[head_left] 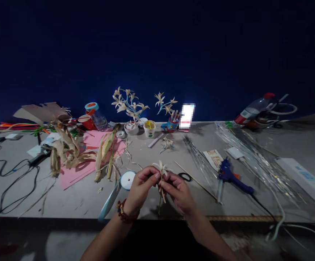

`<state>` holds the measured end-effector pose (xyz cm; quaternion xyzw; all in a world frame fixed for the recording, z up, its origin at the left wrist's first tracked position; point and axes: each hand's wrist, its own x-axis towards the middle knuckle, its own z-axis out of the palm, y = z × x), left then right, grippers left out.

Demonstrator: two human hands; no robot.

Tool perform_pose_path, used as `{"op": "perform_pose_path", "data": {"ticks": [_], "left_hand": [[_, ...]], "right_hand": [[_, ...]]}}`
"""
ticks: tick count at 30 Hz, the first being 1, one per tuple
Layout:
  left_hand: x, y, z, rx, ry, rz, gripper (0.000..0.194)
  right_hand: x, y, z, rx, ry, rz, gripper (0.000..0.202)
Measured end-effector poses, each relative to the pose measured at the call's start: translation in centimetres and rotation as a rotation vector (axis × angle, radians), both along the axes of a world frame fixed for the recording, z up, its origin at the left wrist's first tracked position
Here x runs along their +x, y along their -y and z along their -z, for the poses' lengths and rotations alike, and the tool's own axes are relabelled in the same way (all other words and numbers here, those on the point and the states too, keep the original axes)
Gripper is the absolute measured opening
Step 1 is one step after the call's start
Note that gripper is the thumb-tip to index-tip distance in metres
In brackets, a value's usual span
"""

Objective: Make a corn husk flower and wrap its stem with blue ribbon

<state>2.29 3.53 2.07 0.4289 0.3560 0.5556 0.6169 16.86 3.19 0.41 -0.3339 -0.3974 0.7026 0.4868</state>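
Between my two hands, above the front of the table, is a small cream flower (162,169) that looks made of dried husk, its petals pointing up and its stem hanging below. My left hand (143,185), with a beaded bracelet at the wrist, pinches it just under the petals. The fingers of my right hand (177,190) close on its stem from the other side. Beside my left hand lies a roll of light blue ribbon (127,180), its loose end trailing to the table edge. Black scissor handles (184,177) show partly behind my right hand.
Dried corn husks (67,148) lie over pink paper (78,174) on the left. Finished flower sprays (127,103) stand at the back near a white tub (149,129). To the right are thin wires (201,156), a blue glue gun (232,175) with its cord, and a power strip (306,179).
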Motion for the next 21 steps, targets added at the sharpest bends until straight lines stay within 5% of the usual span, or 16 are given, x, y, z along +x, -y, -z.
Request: {"op": "perform_pose_path", "data": {"ticks": [9,21], "left_hand": [[0.7,0.5,0.6,0.092,-0.001,-0.209,0.014],[0.9,0.5,0.1,0.249,-0.201,-0.216,0.017]], "right_hand": [[0.2,-0.1,0.4,0.021,0.031,0.011,0.031],[0.1,-0.4,0.4,0.124,0.099,0.027,0.027]]}}
